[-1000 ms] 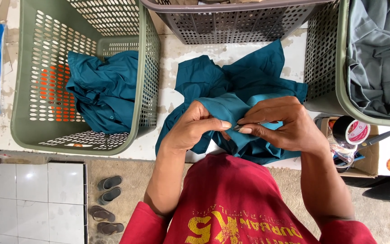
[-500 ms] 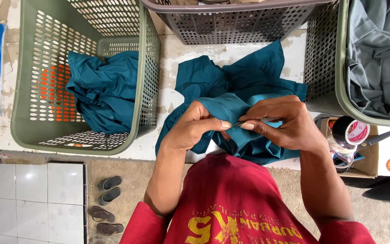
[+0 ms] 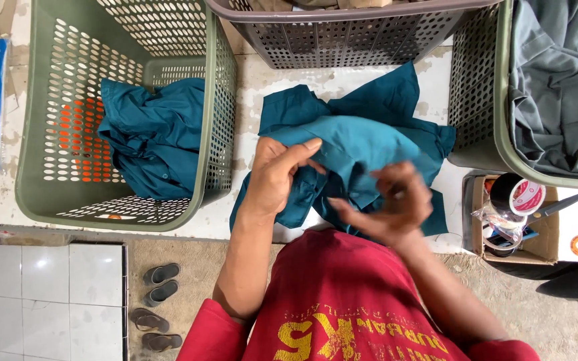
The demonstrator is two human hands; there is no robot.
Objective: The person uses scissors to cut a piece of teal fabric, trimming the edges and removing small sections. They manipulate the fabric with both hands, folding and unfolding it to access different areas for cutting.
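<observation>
Head view, looking straight down: the left hand (image 3: 277, 175) pinches a fold of a teal garment (image 3: 362, 150), thumb and fingers closed on the cloth with the fingertips near its upper edge. Just beside that grip, the right hand (image 3: 386, 204) is blurred; its fingers are curled and lie against the same cloth, but whether they actually clasp it cannot be told. The garment is soft woven fabric, rumpled, spread on a worn white counter (image 3: 262, 80); its lower part is hidden behind both hands and the person's red shirt (image 3: 342, 301), which bears yellow print.

Outward from the grip on the left-hand side stands a green plastic basket (image 3: 41, 134) with perforated walls, holding another crumpled teal garment (image 3: 152, 137); something orange shows through its holes, too masked to identify. Beyond the grip, a grey perforated basket (image 3: 342, 33) is cut off by the top edge. On the right-hand side, a second green basket (image 3: 479, 87) holds grey cloth (image 3: 556, 87), cut off at the frame. Nearer the person there, a small cardboard box (image 3: 546, 230) holds rolls of tape. Below the counter, sandals (image 3: 158, 274) lie on the floor.
</observation>
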